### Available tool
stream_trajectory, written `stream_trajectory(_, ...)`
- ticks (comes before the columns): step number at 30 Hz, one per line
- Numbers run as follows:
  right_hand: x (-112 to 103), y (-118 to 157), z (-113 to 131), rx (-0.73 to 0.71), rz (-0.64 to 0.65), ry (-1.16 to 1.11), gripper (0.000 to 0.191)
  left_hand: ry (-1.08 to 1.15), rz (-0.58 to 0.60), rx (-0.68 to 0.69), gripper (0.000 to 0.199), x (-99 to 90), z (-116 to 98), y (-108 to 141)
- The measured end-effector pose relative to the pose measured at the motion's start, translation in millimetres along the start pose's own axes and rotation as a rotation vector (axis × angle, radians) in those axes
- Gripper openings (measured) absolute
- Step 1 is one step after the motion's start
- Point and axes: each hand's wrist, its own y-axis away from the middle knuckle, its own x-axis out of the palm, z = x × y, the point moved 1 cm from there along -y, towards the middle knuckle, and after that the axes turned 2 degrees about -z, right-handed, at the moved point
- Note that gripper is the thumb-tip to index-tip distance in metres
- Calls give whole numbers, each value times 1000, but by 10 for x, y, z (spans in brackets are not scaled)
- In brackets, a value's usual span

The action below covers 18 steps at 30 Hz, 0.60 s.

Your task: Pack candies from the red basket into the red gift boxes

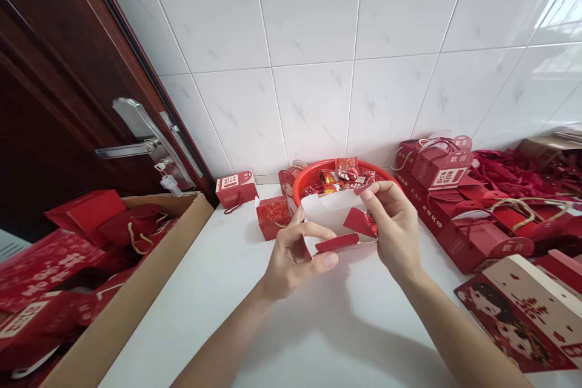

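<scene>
Between my two hands is a red paper gift box, its white inside showing and its flaps standing up. My left hand is closed around the box's left end, thumb along the front wall. At the right end my right hand pinches a flap between thumb and fingers. Just behind the box, a red plastic basket holds several wrapped candies. A small red patterned box stands close to my left hand on the white table. The box's floor is mostly hidden by its front flaps.
A cardboard carton full of red boxes and bags stands at the left. Another small red box sits by the wall. Stacked red gift boxes and a box with cartoon figures line the right. A dark door with a handle is at far left.
</scene>
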Motion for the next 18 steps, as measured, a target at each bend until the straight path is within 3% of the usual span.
stream_trajectory(5, -35, -1, 24, -168, -5, 103, 37, 17, -139, 36, 19, -13, 87, -21)
stream_trajectory(10, -92, 20, 166, -341, 183, 286, 15, 24, -166, 17, 19, -14, 98, -13)
stream_trajectory(12, -107, 29, 226, -359, 251, 336, 7, 14, -169, 25, 17, -17, 83, -7)
stream_trajectory(18, -150, 47, 298, -288, 318, 358, 7, 52, -111, -5, 23, -14, 89, 10)
